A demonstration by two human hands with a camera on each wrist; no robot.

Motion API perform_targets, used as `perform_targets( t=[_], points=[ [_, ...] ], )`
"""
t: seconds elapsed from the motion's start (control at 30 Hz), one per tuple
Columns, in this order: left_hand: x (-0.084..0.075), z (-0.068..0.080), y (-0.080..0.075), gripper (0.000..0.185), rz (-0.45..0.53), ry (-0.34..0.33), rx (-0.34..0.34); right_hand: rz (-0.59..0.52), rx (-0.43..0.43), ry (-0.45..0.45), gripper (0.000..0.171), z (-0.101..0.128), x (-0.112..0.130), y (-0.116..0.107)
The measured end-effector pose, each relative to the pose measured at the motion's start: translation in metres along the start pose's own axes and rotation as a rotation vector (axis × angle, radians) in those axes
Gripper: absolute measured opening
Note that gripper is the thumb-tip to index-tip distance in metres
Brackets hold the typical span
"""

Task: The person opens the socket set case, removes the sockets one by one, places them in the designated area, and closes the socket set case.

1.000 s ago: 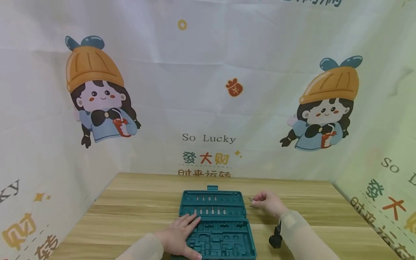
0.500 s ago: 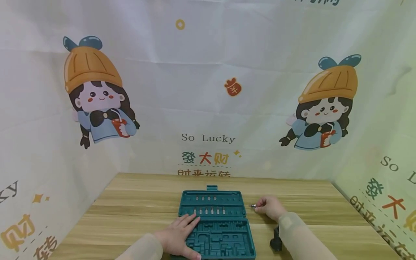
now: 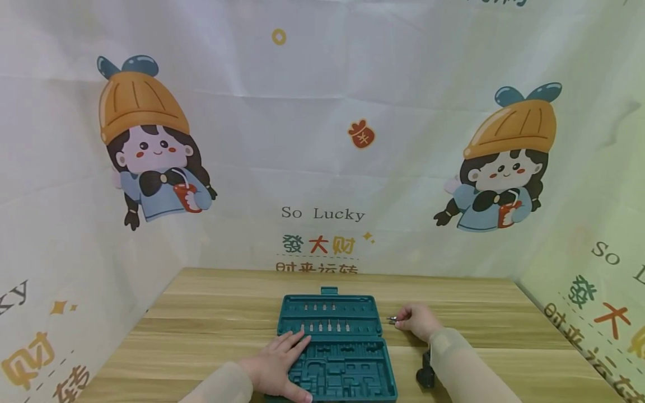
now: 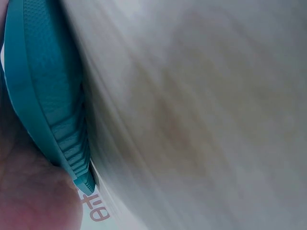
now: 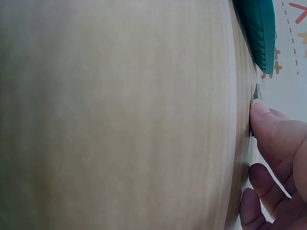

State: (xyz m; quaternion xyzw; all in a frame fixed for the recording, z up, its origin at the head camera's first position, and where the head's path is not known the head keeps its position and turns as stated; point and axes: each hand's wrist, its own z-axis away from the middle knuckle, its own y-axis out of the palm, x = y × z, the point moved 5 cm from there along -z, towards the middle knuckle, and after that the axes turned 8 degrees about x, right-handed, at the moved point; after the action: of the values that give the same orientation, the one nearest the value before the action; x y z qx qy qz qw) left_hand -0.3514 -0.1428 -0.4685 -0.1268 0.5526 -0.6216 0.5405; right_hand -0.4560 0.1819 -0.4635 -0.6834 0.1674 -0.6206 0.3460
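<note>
Our right hand (image 3: 417,321) pinches a small metal bit (image 3: 391,319) on the desk (image 3: 211,313), just right of the open case (image 3: 330,347). Our left hand (image 3: 276,366), fingers straight, presses the case's near left. The right wrist view alone shows the thumb (image 5: 268,127) on the bit.

A wooden counter (image 3: 211,313) sits inside walls of pale printed cloth (image 3: 322,140). The cloth shows cartoon girls in orange hats (image 3: 146,140), "So Lucky" lettering (image 3: 323,214) and Chinese characters. A black object (image 3: 424,376) lies at the counter's near right.
</note>
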Motion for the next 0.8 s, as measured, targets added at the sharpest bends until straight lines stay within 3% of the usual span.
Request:
perform_targets(
  t=[0.37,0.6,0.8],
  points=[
    [0.001,0.000,0.000,0.103,0.000,0.019,0.013,-0.068,-0.004,0.011,0.011,0.002,0.003,-0.004],
    [0.000,0.000,0.000,0.104,0.004,0.011,0.001,-0.036,-0.009,-0.006,0.011,0.000,0.037,-0.009],
    [0.001,-0.001,0.000,0.104,-0.009,0.011,0.000,-0.129,-0.009,-0.015,0.020,-0.013,0.071,0.006]
  ],
)
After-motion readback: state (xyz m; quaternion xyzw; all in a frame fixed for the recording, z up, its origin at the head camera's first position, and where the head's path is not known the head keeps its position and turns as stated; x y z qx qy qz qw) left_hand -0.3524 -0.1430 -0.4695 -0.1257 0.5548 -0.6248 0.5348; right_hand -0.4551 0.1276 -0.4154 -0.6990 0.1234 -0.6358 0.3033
